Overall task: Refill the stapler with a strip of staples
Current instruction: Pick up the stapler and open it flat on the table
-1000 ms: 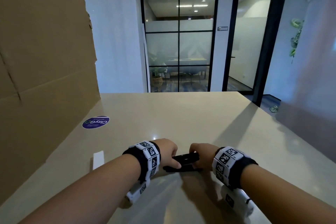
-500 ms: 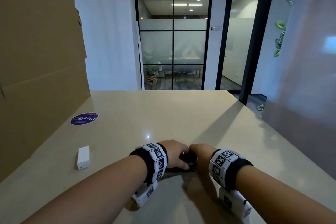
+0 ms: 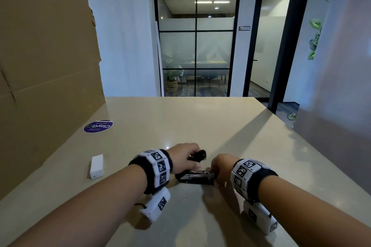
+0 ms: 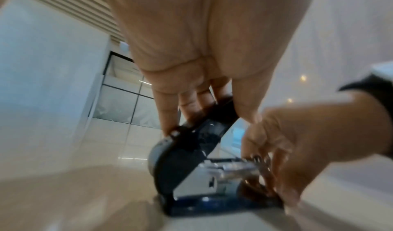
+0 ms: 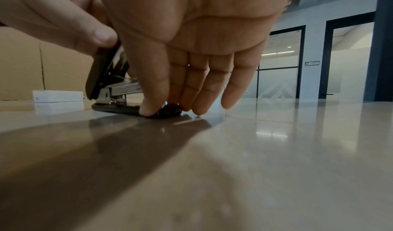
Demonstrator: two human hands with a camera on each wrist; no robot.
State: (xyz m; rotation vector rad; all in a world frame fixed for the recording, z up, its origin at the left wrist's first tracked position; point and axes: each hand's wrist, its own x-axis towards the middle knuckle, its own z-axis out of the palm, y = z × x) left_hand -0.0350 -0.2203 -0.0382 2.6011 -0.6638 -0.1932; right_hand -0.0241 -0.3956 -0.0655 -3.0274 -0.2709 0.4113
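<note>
A black stapler lies on the beige table between my hands. Its top cover is swung up and back, and the silver magazine lies bare. My left hand grips the raised cover, thumb on top. At the front end of the base, my right hand pinches it and holds it down on the table. A white staple box lies to the left, apart from both hands. No loose strip of staples is in sight.
A tall cardboard sheet stands along the table's left side. A round purple sticker lies near it. The table's right edge falls off toward a pale curtain. Glass doors are behind the far edge.
The stapler was shut between my hands; my left hand has lifted its cover up and back, baring the magazine. My right hand stays on the front end.
</note>
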